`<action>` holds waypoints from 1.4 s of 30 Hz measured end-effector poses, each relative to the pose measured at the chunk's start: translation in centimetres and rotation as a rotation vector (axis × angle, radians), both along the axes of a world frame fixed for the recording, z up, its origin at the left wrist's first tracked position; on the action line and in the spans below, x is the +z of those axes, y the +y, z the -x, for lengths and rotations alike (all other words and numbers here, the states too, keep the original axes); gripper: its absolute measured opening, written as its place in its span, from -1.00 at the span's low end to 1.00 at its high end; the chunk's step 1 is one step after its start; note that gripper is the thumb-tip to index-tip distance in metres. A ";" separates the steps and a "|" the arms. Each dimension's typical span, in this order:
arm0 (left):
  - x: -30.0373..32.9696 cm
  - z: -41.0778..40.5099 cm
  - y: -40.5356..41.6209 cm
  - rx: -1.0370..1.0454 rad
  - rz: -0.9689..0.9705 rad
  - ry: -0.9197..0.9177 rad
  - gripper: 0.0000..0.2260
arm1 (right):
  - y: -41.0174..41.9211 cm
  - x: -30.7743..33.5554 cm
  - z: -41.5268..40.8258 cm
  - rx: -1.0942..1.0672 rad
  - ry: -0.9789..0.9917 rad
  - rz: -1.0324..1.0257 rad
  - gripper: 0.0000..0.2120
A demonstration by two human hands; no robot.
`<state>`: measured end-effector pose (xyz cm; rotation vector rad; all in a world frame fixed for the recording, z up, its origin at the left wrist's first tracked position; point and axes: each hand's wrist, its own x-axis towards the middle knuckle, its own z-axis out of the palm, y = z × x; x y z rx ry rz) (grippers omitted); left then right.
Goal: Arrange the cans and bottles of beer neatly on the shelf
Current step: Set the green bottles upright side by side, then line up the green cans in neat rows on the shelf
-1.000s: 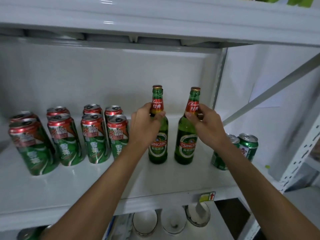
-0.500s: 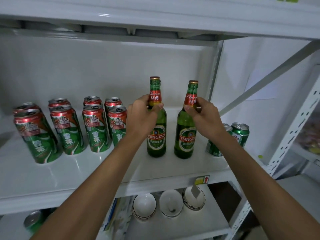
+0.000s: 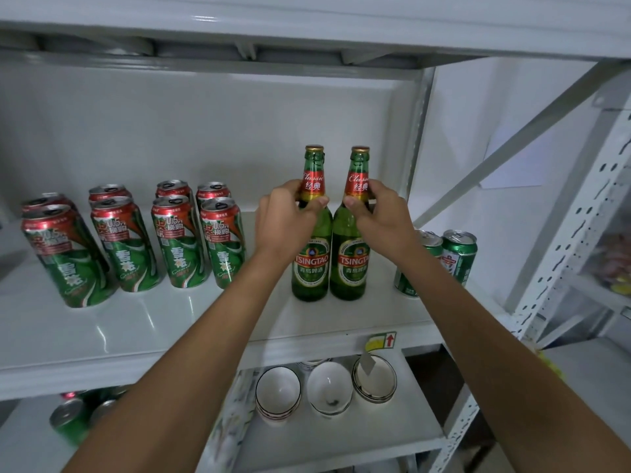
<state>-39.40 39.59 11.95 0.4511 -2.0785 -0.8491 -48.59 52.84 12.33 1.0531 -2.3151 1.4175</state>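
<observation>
On the white shelf (image 3: 143, 322), two green Tsingtao bottles stand upright, caps up, long axes vertical, their bodies touching side by side. The left hand (image 3: 285, 221) curls around the neck of the left bottle (image 3: 311, 268), thumb pressed across the front just under the red neck label; most of the bottle hangs below that grip, with only the cap and upper neck rising above it. The right hand (image 3: 382, 220) wraps the neck of the right bottle (image 3: 350, 268) the same way, thumb across the front, the bottle's body below the fingers and its cap above them. Both bottle labels face outward.

Left of the left hand, red-and-green Snow beer cans (image 3: 177, 240) stand upright in two rows, near the wrist but apart from it. Right of the right forearm, two green cans (image 3: 457, 256) stand close together, one partly hidden by the arm. Below the hands, on the lower shelf, three white bowls (image 3: 327, 387) sit in a row.
</observation>
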 end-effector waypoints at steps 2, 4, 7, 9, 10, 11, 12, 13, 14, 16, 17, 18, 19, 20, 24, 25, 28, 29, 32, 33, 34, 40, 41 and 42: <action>-0.1 0.0 0.0 0.003 -0.011 -0.004 -0.66 | 0.0 -0.1 0.0 -0.004 0.006 0.003 -0.65; -0.1 0.1 -0.1 -0.003 -0.020 -0.003 -0.64 | -0.1 -0.3 0.0 -0.015 0.028 0.001 -0.66; 0.0 0.0 -0.2 -0.006 -0.048 -0.011 -0.61 | -0.2 -0.4 0.0 -0.024 0.031 0.004 -0.67; 0.1 -0.1 -0.2 -0.009 -0.067 -0.010 -0.61 | -0.2 -0.6 -0.1 -0.019 0.022 0.024 -0.66; 0.1 -0.2 -0.2 -0.013 -0.067 -0.011 -0.60 | -0.2 -0.7 -0.2 -0.015 0.014 0.043 -0.66; 0.1 -0.4 -0.2 -0.023 -0.065 -0.015 -0.59 | -0.3 -0.9 -0.4 -0.010 0.003 0.070 -0.67; 0.1 -0.6 -0.2 -0.040 -0.063 -0.018 -0.58 | -0.3 -1.2 -0.6 -0.006 -0.010 0.099 -0.68; 0.1 -0.9 -0.1 -0.063 -0.061 -0.024 -0.57 | -0.3 -1.5 -0.8 0.000 -0.021 0.129 -0.70; 0.1 -1.2 0.0 -0.082 -0.052 -0.029 -0.55 | -0.4 -1.8 -0.9 0.009 -0.027 0.159 -0.73; -0.1 -2.0 -0.1 -0.066 -0.017 -0.026 -0.50 | -0.5 -2.3 -1.3 0.033 -0.033 0.244 -0.77; -0.3 -2.6 -0.5 -0.035 0.000 -0.008 -0.49 | -0.5 -2.6 -1.6 0.034 -0.033 0.303 -0.75; -0.4 -3.3 -1.0 -0.005 0.012 0.022 -0.51 | -0.5 -2.9 -1.9 0.014 -0.014 0.370 -0.71; -0.6 -4.1 -1.6 0.019 0.020 0.054 -0.55 | -0.5 -3.0 -2.4 -0.029 0.037 0.438 -0.69; -0.6 -5.0 -2.3 0.040 0.034 0.081 -0.59 | -0.6 -2.9 -2.9 -0.075 0.130 0.503 -0.70; -0.8 -9.2 -5.0 0.106 0.067 0.150 -0.75 | -1.2 -1.9 -5.6 -0.132 0.588 0.659 -0.89; -0.8 -10.3 -5.7 0.133 0.076 0.159 -0.77 | -1.6 -1.6 -6.3 -0.095 0.645 0.655 -0.90; -1.0 -14.3 -7.9 0.247 0.079 0.166 -0.79 | -3.8 -1.3 -8.5 0.086 0.694 0.605 -0.91; -1.1 -15.7 -8.6 0.287 0.073 0.159 -0.78 | -4.8 -1.4 -9.4 0.132 0.694 0.584 -0.91; -1.6 -20.2 -11.0 0.381 0.068 0.138 -0.79 | -8.3 -2.0 -12.3 0.242 0.635 0.515 -0.88; -1.7 -21.7 -11.8 0.404 0.062 0.130 -0.79 | -9.5 -2.2 -13.3 0.275 0.601 0.480 -0.85; -1.7 -23.1 -12.7 0.424 0.057 0.124 -0.78 | -10.7 -2.5 -14.1 0.307 0.568 0.436 -0.82; -1.5 -28.2 -17.5 0.460 0.026 0.069 -0.72 | -15.3 -3.5 -15.3 0.317 0.456 0.112 -0.70; -1.5 -28.4 -18.2 0.453 0.038 0.046 -0.69 | -16.0 -3.4 -15.2 0.304 0.434 0.075 -0.70; -1.6 -28.5 -18.9 0.442 0.048 0.025 -0.66 | -16.6 -3.3 -15.2 0.291 0.423 0.044 -0.71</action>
